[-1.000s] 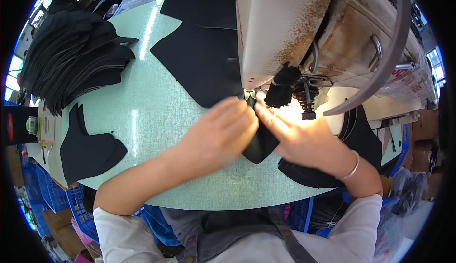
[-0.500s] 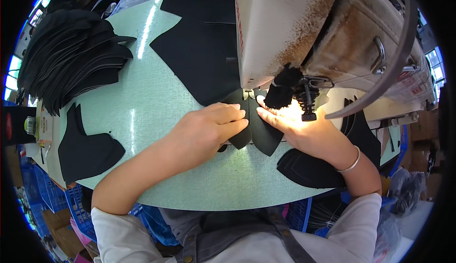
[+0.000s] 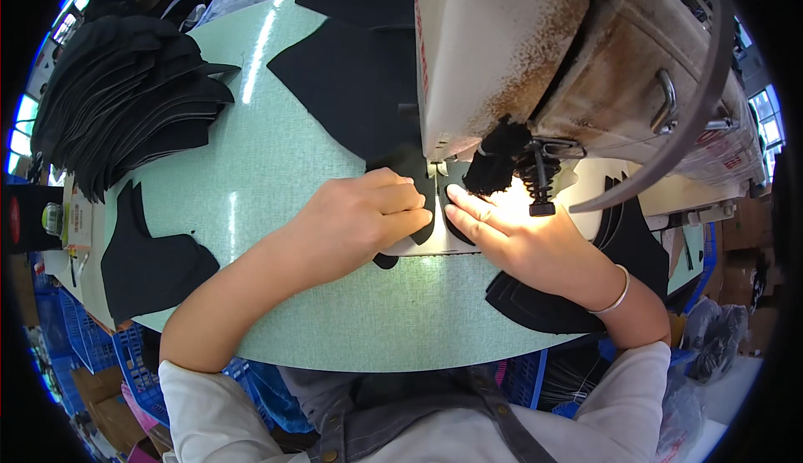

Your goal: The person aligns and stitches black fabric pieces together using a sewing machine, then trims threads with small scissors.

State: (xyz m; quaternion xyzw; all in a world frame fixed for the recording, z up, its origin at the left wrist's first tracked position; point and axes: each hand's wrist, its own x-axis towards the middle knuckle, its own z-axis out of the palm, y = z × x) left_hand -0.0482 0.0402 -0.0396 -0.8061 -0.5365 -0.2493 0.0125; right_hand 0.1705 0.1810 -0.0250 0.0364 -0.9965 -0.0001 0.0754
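Two black fabric pieces meet edge to edge under the presser foot (image 3: 437,168) of a sewing machine (image 3: 502,53). The bent fingers of my left hand (image 3: 355,220) are closed on the left black fabric piece (image 3: 426,227), close to the foot. My right hand (image 3: 527,241), with a bangle on its wrist, lies with fingers stretched out on the right black fabric piece (image 3: 457,227); much of that piece is hidden under the hand. Beyond the foot, a run of larger black pieces (image 3: 343,86) spreads over the table, partly behind the machine head.
A tall stack of black cut pieces (image 3: 125,95) stands at the far left, with a smaller pile (image 3: 150,262) nearer me. More black pieces (image 3: 535,304) lie beneath my right forearm. A curved grey bar (image 3: 703,120) arches beside the machine. Blue baskets (image 3: 142,363) stand below the table.
The two pieces have slid away from me under the foot, so their near tips sit closer to it. The black pieces beyond have shifted farther back. Both hands stay beside the foot.
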